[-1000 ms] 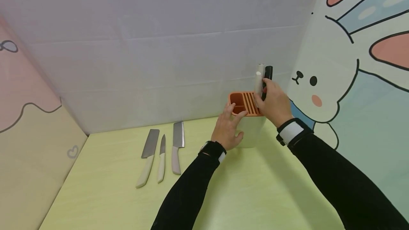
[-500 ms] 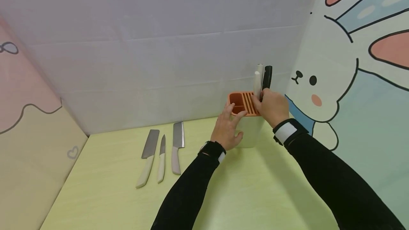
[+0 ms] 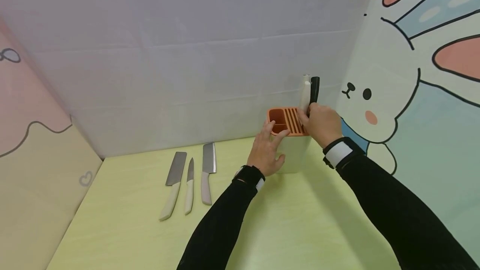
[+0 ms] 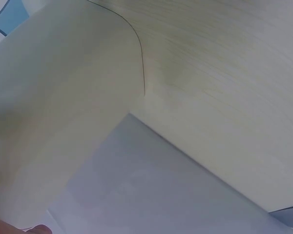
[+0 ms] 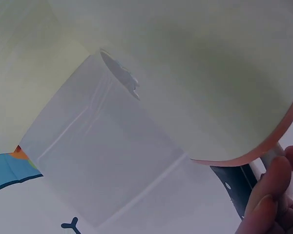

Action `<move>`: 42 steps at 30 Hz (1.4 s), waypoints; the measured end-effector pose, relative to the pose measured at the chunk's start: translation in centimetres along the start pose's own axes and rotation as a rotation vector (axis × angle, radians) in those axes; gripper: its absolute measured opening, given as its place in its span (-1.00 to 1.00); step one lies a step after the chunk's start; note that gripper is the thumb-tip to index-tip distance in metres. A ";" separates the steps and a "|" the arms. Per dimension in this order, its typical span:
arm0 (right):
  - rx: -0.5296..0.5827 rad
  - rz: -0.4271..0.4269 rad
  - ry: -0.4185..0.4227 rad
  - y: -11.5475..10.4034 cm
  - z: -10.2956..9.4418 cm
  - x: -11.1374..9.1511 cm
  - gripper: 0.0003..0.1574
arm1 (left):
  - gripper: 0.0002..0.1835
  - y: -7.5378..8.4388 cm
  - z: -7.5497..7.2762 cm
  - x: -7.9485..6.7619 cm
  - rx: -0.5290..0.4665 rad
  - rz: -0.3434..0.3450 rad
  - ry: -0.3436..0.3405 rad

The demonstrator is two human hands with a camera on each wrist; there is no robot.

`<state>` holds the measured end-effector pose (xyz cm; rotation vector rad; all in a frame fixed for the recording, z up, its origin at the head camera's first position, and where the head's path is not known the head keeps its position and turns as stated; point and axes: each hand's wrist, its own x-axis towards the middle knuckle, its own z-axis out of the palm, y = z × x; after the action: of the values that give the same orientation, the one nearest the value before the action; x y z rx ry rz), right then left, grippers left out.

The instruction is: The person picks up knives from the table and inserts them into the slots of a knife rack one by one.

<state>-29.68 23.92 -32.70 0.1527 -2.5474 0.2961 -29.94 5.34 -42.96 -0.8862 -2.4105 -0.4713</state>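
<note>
White handle, the front one of a pair, stands close to upright at the right end of the knife holder, and I read the fingers of the right hand as pinching it low, just above the orange top. What counts for the coming move, I judge, is that its long axis runs nearly square to that slotted top; whether a blade sits in a slot below I cannot tell, since the hand covers the spot. The right hand is the nearer one; the left hand lies with spread fingers against the holder's near left corner, grasping nothing I can make out. A glossy black handle stands just right of the pinched one, the rear white handle close behind. I take the holder for smooth moulded plastic, pale green and round-cornered, its top split into wells and parallel slats. Well to the left on the pale table lie two broad, rectangular steel cleavers and, between them, a slim pointed knife, their smooth, light handles towards me.
</note>
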 end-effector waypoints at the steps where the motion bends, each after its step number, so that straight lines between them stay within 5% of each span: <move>1: 0.002 -0.004 -0.006 0.0 -0.1 0.0 -0.44 | -0.22 0.0 0.0 0.0 -0.001 -0.001 -0.001; 11: 0.031 0.001 -0.039 0.0 0.1 -0.2 -0.46 | -0.21 -0.2 0.2 0.0 0.001 -0.011 -0.006; 21: 0.089 -0.070 0.120 1.8 0.8 -3.4 -0.62 | -0.20 0.2 1.0 0.0 -0.021 -0.002 0.013; 24: 0.155 -0.056 0.144 2.1 1.7 -5.1 -0.40 | -0.19 0.2 0.9 0.0 -0.018 0.003 0.014; 28: 0.403 0.108 0.052 1.8 3.5 -6.5 0.13 | -0.20 -0.1 0.9 0.2 -0.001 0.009 0.028; 31: 0.551 0.198 0.014 1.4 4.9 -6.9 0.25 | -0.20 -0.2 0.9 0.4 0.007 0.012 0.031; 42: 0.462 -0.012 0.229 1.2 9.4 -8.5 0.24 | -0.16 -0.1 0.5 -0.1 0.011 0.045 -0.003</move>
<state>-27.74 23.21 -45.27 0.2895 -2.2134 0.8441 -30.17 5.45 -43.43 -0.9346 -2.3885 -0.4401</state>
